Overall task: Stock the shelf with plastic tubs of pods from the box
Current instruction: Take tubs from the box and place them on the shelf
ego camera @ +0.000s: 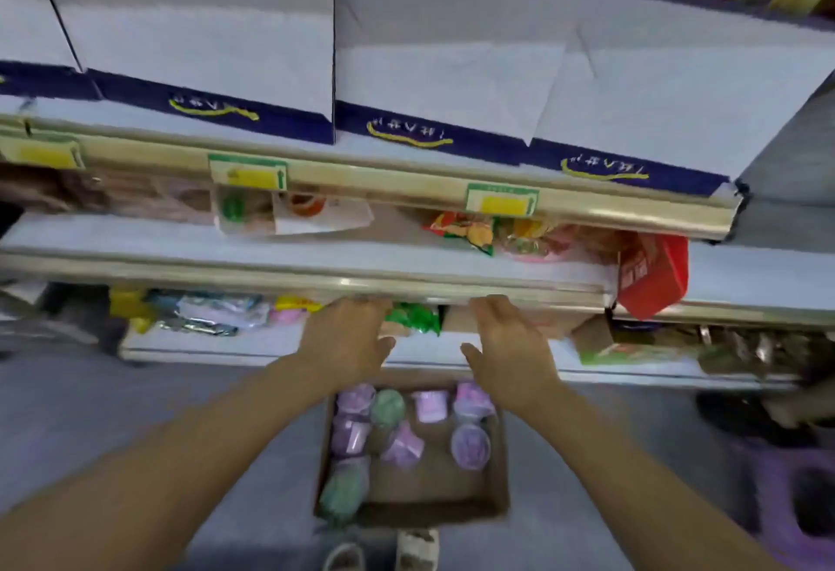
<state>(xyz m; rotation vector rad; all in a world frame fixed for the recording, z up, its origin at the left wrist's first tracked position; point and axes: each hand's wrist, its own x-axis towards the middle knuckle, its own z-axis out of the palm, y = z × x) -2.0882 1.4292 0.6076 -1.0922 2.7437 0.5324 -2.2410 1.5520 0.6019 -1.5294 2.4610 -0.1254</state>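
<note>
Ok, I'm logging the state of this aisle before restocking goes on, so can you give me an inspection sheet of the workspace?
Surface: bottom shelf, white, partly filled; grey floor below it.
Job's things: open cardboard box on the floor holding purple and green tubs; none in hand.
Clutter: green packet on the bottom shelf between the hands; mixed snack packets on the shelves above; red bag hanging over a shelf edge.
Grippers: left hand and right hand both reach to the bottom shelf, fingers straight, holding nothing.
Cables: nothing seen.
Surroundings: white and blue cartons on the top shelf; yellow price tags; purple stool at right.
</note>
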